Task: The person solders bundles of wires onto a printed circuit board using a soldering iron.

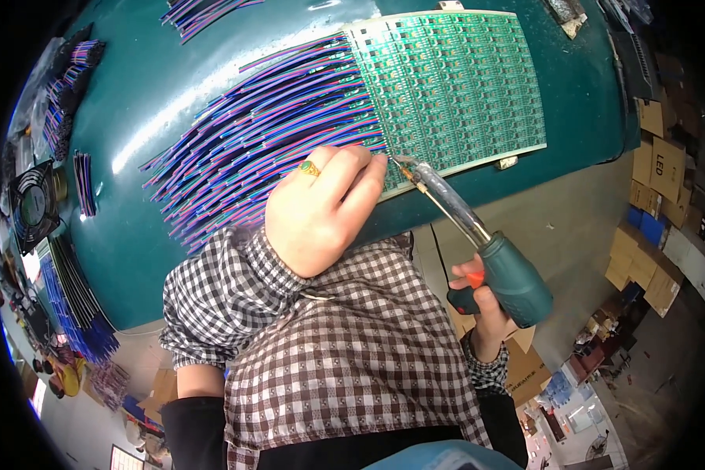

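Left hand (321,207), ring on one finger, lies flat on the multicoloured wires (266,141) near the front edge of the teal desk (149,86), fingertips at the left edge of the green circuit panel (454,86). Right hand (482,301) grips a teal-handled soldering iron (478,235); its tip touches the panel's lower left corner, just beside the left fingertips.

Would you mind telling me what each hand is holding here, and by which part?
The right hand grips the soldering iron by its teal handle. The left hand grasps nothing; its fingertips press on the coloured wires at the circuit board edge.
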`<state>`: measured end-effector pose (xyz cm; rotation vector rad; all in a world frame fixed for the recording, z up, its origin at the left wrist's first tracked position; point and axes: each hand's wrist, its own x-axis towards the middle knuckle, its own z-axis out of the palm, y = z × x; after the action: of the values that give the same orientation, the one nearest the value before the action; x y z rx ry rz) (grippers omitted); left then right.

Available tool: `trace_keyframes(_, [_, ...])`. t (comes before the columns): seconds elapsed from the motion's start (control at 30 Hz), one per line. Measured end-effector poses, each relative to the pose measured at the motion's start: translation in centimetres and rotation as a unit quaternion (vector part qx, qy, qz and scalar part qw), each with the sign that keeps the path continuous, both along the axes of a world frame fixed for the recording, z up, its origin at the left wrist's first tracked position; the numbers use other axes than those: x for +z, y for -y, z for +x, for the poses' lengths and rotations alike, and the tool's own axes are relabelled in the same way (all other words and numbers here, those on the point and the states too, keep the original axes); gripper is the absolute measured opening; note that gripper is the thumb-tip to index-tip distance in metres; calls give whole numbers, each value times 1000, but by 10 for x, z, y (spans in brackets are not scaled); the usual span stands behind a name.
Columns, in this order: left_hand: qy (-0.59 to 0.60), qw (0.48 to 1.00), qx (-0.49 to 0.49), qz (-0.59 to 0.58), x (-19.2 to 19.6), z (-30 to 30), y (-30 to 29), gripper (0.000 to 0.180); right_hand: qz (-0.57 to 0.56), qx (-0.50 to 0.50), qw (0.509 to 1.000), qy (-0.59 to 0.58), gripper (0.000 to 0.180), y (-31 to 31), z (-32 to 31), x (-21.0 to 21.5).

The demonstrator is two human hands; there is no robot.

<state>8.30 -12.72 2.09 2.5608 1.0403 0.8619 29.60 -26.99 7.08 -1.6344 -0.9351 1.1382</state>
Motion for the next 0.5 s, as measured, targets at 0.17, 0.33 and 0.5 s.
trace_keyframes(0.17, [4,1000,-5,0,0,0,0,32,-5,8,1000,-1,50,0,1,0])
trace_keyframes(0.33, [5,1000,-3,-1,-1,0,0,32,-13,9,1000,5,51,-1,0,0])
trace_keyframes(0.5, [4,1000,-2,0,0,1,0,32,-25,9,1000,4,53,0,1,2])
